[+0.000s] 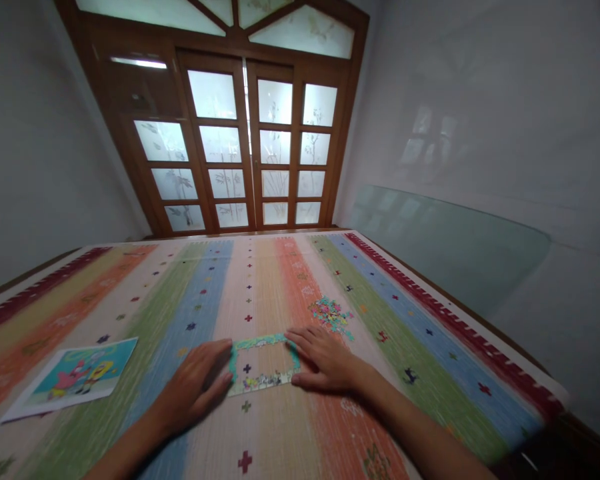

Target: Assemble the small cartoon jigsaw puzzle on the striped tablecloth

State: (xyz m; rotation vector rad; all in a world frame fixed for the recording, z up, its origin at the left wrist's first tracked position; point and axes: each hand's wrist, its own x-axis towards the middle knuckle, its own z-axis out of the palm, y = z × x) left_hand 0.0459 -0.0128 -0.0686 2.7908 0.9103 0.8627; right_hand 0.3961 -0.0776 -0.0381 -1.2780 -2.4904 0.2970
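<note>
A jigsaw puzzle border [265, 382] lies flat on the striped tablecloth in front of me. Its joined pieces form a rectangular ring, and cloth shows through the middle. My left hand [197, 380] rests at the ring's left side, thumb and fingers apart, with the fingertips at its edge. At the right side, my right hand [327, 360] lies with fingers stretched out; fingertips touch the upper right corner and the thumb is by the lower right one. Just beyond my right hand is a pile of loose puzzle pieces [330, 313].
On the left lies a printed cartoon picture [80, 378] on white paper. The striped tablecloth [210, 443] covers the table. Wooden doors with frosted panes [225, 147] stand beyond the far edge, and a pale glass panel [445, 233] is along the right wall.
</note>
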